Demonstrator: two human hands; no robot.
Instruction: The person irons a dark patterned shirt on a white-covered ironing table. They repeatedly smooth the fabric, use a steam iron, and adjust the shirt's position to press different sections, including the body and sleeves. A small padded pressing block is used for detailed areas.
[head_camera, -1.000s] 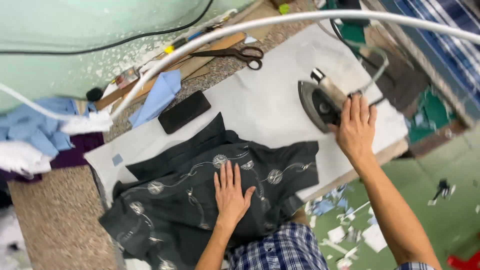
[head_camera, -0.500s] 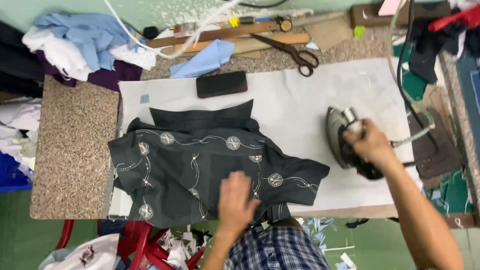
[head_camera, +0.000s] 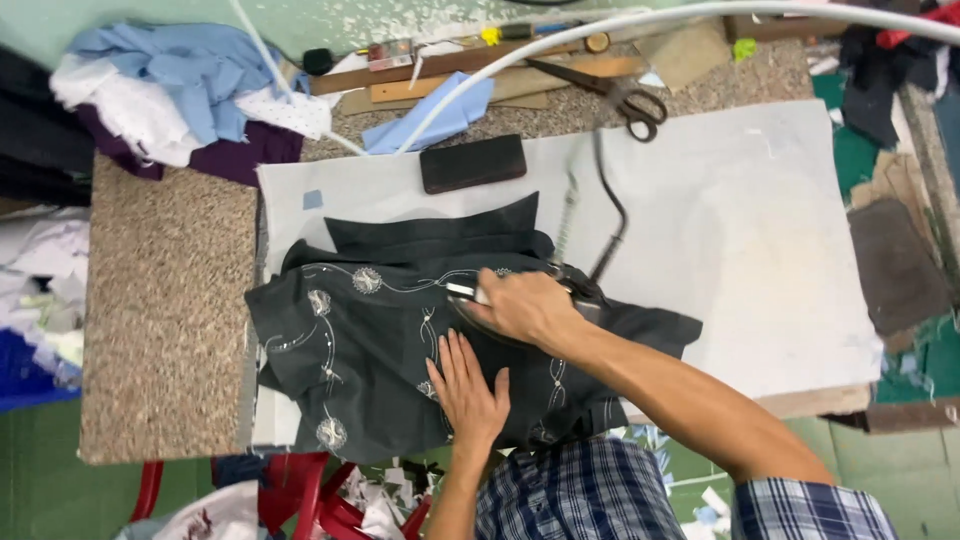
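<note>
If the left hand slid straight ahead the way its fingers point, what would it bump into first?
Most likely the iron that the right hand grips. The left hand lies flat on the dark embroidered garment, fingers pointing up the picture, and the iron sits on the cloth just beyond them.

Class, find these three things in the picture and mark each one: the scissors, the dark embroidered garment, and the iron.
scissors (head_camera: 622, 92), head view, on the pivot where blades meet handles.
dark embroidered garment (head_camera: 360, 330), head view, on the flat left panel.
iron (head_camera: 575, 285), head view, on the part showing behind the right hand.

Scissors (head_camera: 625, 95) and wooden rulers (head_camera: 470, 75) along the far bench (head_camera: 165, 310) edge; dark flat block (head_camera: 473, 163) beside a light-blue scrap (head_camera: 440, 122); heaped fabrics (head_camera: 170, 85) far left.
</note>
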